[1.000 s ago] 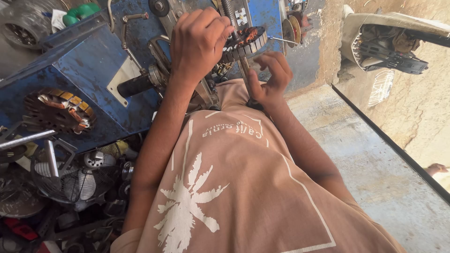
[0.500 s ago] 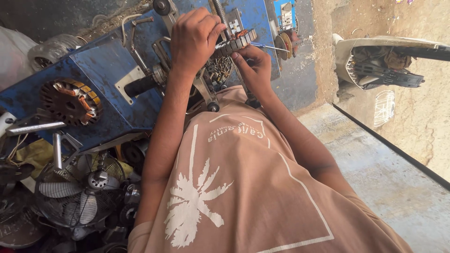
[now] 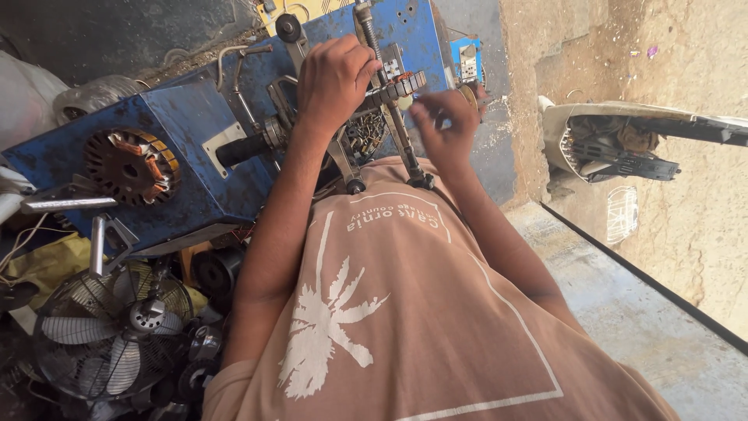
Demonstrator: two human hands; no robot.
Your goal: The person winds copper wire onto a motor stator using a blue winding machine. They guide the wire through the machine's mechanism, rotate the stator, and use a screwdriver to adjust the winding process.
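A blue metal winding machine (image 3: 195, 168) is worked at close range in the upper centre of the frame, where the left hand (image 3: 335, 78) is closed in a fist-like grip around a toothed metal former (image 3: 393, 90) on the machine's upright shaft (image 3: 389, 117). The right hand (image 3: 444, 129), blurred, is held just beside the former with fingers curled narrow; whether anything is pinched between them cannot be told. The step in hand is judged to be the seating or adjusting of the former, so that a steady left grip and fine fingertip placement on the right are called for next. Room for movement is limited: a copper-wound stator (image 3: 128, 165) is mounted at the left on the machine's face, a caged fan (image 3: 113, 327) and dark scrap parts are crowded at the lower left, while bare concrete floor (image 3: 647, 327) lies open at the lower right below a rough wall (image 3: 662, 47).
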